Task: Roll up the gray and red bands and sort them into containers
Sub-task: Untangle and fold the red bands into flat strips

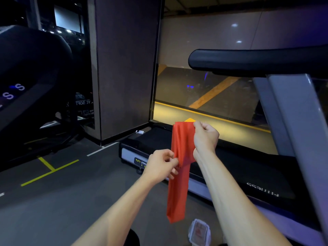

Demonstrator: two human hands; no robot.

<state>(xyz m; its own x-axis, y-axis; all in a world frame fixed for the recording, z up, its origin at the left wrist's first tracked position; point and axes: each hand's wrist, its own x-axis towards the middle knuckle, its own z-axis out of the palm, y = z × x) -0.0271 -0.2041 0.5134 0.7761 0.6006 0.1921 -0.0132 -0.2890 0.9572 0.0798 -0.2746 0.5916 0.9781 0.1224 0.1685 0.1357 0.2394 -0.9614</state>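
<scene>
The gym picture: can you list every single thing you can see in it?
red band: one, red, hanging unrolled between both hands.
container: one, clear with something reddish inside, on the floor below the band.
treadmill: one, black deck and grey frame, on the right.
machine: one, dark, on the left.
floor lines: several, yellow and white, on the grey floor.
window: one, behind the treadmill.
left hand: one, pinches the band midway down.
right hand: one, grips the band's top.
</scene>
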